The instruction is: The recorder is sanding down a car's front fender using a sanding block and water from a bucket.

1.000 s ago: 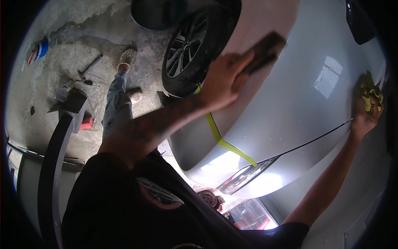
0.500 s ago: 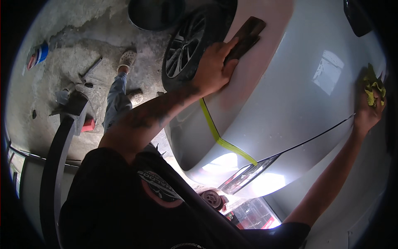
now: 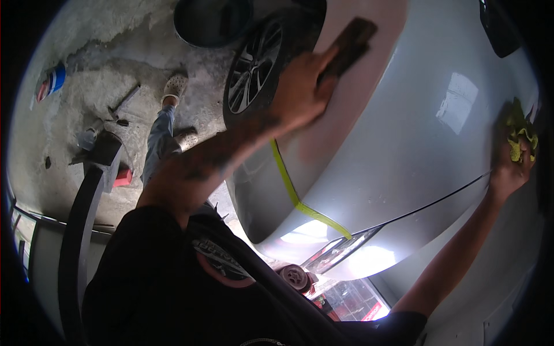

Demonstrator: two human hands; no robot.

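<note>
My left hand (image 3: 301,92) is closed on a dark sanding block (image 3: 353,45), blurred by motion. The block lies against the dull pinkish band (image 3: 375,63) of a silver car's body panel (image 3: 398,132), above the wheel (image 3: 254,69). At the far right, my right hand (image 3: 510,172) grips a crumpled yellow-green cloth (image 3: 520,130) against the bodywork. Its fingers are partly hidden by the cloth. A strip of yellow-green masking tape (image 3: 285,173) follows the seam below my left hand and bends toward the tail light (image 3: 346,252).
A dark round tub (image 3: 213,23) stands beside the wheel. My shoes (image 3: 175,86) are on the rough concrete floor. Farther left lie a hammer (image 3: 126,99), a blue-and-red can (image 3: 52,82) and a red block (image 3: 123,177), near a dark curved stand (image 3: 81,230).
My left hand has slid the sanding block slightly up and right along the panel. My right hand keeps its hold on the cloth. The whole view has shifted a little.
</note>
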